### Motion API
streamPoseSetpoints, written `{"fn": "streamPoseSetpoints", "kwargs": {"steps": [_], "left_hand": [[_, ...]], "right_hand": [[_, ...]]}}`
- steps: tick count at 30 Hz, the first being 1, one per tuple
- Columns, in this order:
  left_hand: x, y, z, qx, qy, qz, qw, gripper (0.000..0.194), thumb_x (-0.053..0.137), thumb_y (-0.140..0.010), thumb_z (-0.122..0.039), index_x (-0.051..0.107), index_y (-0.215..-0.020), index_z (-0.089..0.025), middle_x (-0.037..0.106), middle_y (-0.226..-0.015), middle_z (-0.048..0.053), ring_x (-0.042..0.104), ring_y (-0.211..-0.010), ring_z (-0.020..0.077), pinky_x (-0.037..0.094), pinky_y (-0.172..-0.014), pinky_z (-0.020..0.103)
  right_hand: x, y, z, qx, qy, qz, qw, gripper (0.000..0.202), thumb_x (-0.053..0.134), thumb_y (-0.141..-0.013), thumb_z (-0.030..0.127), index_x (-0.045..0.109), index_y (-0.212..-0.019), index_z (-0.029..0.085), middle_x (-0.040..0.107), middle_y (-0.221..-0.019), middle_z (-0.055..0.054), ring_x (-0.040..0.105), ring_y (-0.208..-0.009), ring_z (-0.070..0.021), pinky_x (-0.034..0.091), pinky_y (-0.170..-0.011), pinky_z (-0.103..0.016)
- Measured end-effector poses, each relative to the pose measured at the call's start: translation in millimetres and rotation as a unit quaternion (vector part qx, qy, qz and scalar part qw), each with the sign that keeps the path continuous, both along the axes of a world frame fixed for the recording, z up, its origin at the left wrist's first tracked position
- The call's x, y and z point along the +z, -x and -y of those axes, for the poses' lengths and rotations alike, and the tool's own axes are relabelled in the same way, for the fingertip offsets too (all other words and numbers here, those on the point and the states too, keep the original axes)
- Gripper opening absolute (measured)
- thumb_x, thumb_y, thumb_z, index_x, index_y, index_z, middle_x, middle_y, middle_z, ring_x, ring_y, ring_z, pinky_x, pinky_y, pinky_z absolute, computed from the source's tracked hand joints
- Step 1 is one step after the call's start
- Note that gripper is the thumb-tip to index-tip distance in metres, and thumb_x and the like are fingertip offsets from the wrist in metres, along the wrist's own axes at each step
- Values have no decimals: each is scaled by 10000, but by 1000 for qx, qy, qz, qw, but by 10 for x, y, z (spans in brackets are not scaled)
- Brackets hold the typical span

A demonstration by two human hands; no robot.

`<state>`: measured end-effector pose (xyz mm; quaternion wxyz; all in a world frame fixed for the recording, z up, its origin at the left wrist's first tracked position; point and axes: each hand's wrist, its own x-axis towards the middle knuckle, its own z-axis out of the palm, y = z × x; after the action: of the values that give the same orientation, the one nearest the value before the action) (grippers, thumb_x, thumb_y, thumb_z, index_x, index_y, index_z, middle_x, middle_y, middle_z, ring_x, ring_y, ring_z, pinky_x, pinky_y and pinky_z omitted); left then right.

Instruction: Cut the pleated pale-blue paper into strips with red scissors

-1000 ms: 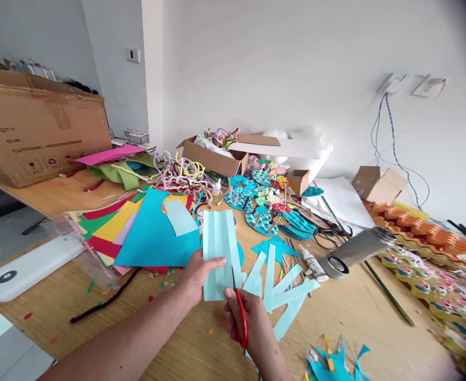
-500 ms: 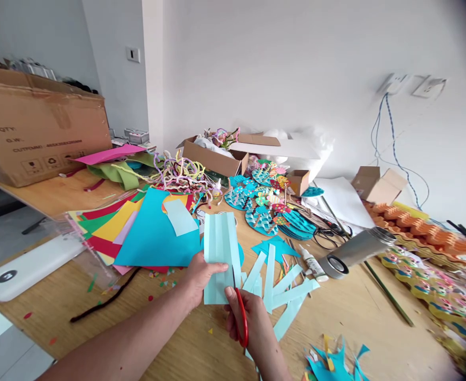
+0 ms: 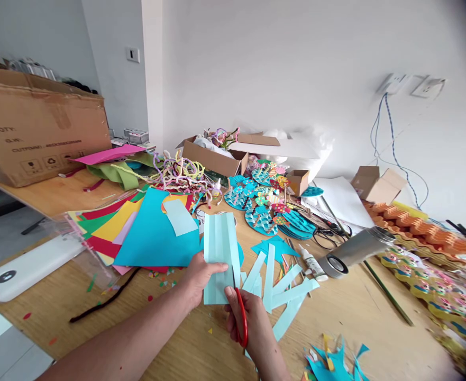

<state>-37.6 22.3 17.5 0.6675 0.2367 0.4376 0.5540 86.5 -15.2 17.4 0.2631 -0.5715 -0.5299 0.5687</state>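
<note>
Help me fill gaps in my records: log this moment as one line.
left hand: holds pale blue paper | right hand: holds red-handled scissors, blades at paper | table: pale blue strips

pale-blue paper [image 3: 216,243] | creased lengthwise | red-handled scissors [image 3: 243,316] | blades at paper's lower right

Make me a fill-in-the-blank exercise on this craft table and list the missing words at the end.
The scissors in the right hand have a handle coloured ____.
The left hand holds a creased sheet of pale blue ____.
The top line printed on the large cardboard box reads ____.
Missing words: red; paper; QTY.
</note>
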Motion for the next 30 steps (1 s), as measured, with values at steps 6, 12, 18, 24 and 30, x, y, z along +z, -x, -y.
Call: {"fn": "streamPoseSetpoints", "kwargs": {"steps": [6, 12, 18, 24, 30], "left_hand": [[1, 1, -1, -11, 1, 0, 1000, 297, 694, -550, -132, 636, -841, -123, 696, -696, 65, 633, -608, 210, 503, -581, 337], [-5, 3, 7, -20, 8, -20, 1000, 341, 703, -542, -149, 629, -874, -131, 700, -713, 70, 637, -624, 214, 491, -612, 338], [-15, 0, 11, -17, 2, -34, 999, 360, 709, -535, -150, 628, -886, -135, 701, -733, 73, 636, -641, 214, 486, -623, 335], [-20, -2, 9, -19, 1, -33, 999, 364, 709, -537, -151, 630, -892, -124, 699, -725, 79, 635, -625, 210, 482, -622, 335], [-34, -1, 8, -16, -1, -26, 1000, 393, 723, -529, -162, 634, -910, -128, 701, -729, 76, 636, -624, 211, 484, -627, 338]], "right_hand": [[30, -2, -3, 3, -6, 12, 1000, 551, 396, -706, 702, 447, -592, 165, 464, -343, 34, 394, -267, -70, 253, -292, -172], [49, -6, -9, 3, -12, 22, 1000, 547, 385, -705, 706, 428, -586, 175, 472, -351, 29, 403, -278, -74, 257, -301, -173], [56, -5, -8, 2, -15, 18, 1000, 532, 397, -715, 689, 424, -577, 176, 483, -357, 27, 411, -282, -75, 268, -305, -175], [31, -9, -9, -3, -10, 11, 1000, 535, 405, -703, 699, 416, -572, 180, 478, -349, 29, 404, -273, -76, 252, -296, -176], [29, -9, -12, -6, 0, 3, 1000, 545, 407, -691, 713, 417, -573, 181, 468, -337, 35, 392, -267, -75, 246, -295, -178]]}}
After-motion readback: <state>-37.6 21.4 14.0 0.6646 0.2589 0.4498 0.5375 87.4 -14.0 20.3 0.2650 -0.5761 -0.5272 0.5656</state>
